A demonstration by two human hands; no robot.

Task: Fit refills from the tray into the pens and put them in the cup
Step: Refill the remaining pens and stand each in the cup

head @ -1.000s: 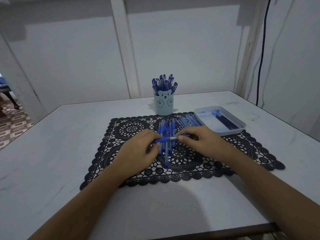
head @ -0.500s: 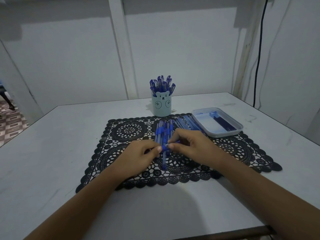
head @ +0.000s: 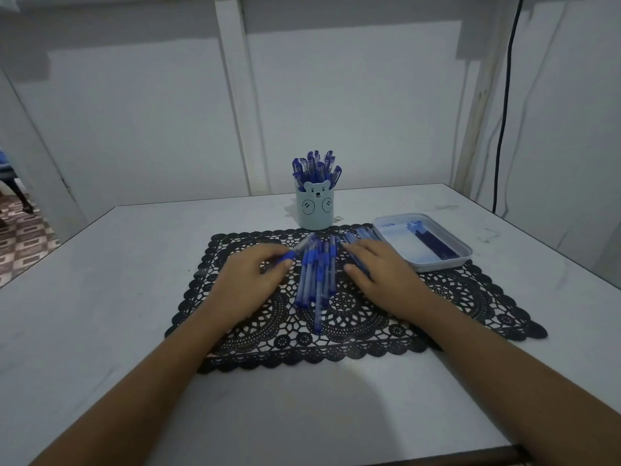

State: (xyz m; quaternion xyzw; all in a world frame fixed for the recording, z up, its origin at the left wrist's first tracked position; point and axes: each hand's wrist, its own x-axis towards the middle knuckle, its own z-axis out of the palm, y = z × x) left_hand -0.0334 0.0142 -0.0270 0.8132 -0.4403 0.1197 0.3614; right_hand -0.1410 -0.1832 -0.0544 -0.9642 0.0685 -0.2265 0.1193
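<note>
My left hand [head: 250,280] is pinching a pen [head: 293,255] by its blue rubber grip, with the cup [head: 315,210] standing beyond the fingertips. The pen is looking light, stiff and slick along the barrel, so I am judging the grip sleeve the surest hold. My right hand [head: 379,275] is lying loose-fingered over spare barrels [head: 361,237], gripping nothing I can make out. The refills [head: 433,243] are sitting in the tray [head: 465,255] just to its right.

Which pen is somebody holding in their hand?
The pen pinched in the left hand, slanting toward the cup. The other pens lie on the mat or stand in the cup.
</note>
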